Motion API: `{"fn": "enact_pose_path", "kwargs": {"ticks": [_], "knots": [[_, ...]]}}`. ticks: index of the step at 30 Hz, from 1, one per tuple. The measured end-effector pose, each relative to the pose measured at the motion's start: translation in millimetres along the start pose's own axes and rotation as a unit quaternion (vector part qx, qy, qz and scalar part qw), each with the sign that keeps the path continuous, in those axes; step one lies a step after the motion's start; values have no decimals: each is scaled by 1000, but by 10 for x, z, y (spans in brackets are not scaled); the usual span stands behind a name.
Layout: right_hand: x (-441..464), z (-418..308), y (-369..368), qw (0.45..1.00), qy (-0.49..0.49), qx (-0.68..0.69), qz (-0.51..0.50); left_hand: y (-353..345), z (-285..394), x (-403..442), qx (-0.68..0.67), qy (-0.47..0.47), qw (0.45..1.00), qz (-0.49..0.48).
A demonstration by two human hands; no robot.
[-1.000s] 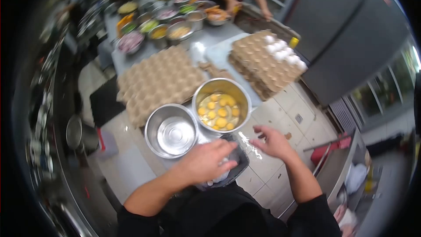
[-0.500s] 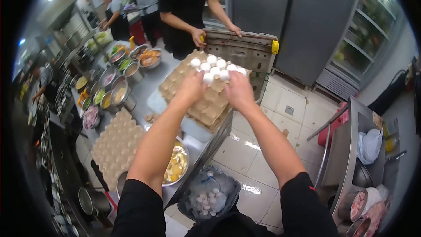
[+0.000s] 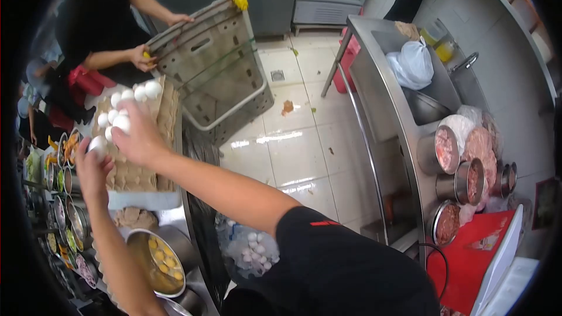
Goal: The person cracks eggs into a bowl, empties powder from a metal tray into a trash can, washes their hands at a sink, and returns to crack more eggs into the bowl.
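Observation:
In the head view, my left hand point(image 3: 93, 175) is closed around a white egg point(image 3: 98, 148) beside the cardboard egg tray point(image 3: 137, 177). My right hand point(image 3: 142, 136) is over that tray, its thumb and fingers around another white egg point(image 3: 122, 123). Several more white eggs point(image 3: 140, 93) sit in the tray's far part, in front of the right hand. Nearer to me, below the hands, a metal pot point(image 3: 133, 284) holds cracked eggs point(image 3: 164, 257) with whole yolks. A crumpled brown piece point(image 3: 136, 218) lies between the tray and the pot.
Across the counter, a person point(image 3: 96, 20) in black holds a tilted plastic crate point(image 3: 225, 73). Eggshells point(image 3: 253, 251) fill a lined bin beside the counter. Bowls of chopped food point(image 3: 70, 140) stand at left. On the right are a steel sink point(image 3: 404, 102) and pots of meat point(image 3: 445, 151).
My view has swung to the right. Both hands have come off the tray's near eggs; the left has moved aside with an egg. The other person's crate has tilted.

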State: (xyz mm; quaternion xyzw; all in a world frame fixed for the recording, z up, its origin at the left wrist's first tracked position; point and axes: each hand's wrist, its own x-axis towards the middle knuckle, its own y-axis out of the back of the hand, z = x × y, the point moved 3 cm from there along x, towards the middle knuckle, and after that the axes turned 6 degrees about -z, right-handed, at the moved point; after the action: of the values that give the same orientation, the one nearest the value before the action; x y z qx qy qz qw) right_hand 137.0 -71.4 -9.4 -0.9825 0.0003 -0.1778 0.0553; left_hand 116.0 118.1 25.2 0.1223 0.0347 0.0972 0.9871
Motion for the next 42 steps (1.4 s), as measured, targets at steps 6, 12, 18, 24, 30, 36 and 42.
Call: {"fn": "enact_pose_path", "kwargs": {"ticks": [6, 12, 18, 24, 30, 36, 42], "knots": [[-1900, -88, 282, 798, -373, 474, 10, 1109, -650, -1618, -331, 89, 940, 9], [-2573, -391, 119, 932, -284, 174, -143, 1032, -738, -2830, 3, 28, 999, 21], [-2823, -920, -288, 934, 28, -217, -283, 970, -639, -3388, 286, -178, 941, -7], [-3010, -718, -519, 875, 33, -328, -355, 822, -826, -3581, 428, -127, 892, -78], [-2776, -875, -626, 932, -226, 19, -284, 1062, -723, -3356, -58, 4, 998, 29], [-2742, -756, -598, 957, -179, 53, -223, 988, -775, -3291, -354, 56, 934, -6], [-2515, -691, -767, 942, -131, -82, -297, 1008, -963, -3004, -349, 56, 924, -142]]}}
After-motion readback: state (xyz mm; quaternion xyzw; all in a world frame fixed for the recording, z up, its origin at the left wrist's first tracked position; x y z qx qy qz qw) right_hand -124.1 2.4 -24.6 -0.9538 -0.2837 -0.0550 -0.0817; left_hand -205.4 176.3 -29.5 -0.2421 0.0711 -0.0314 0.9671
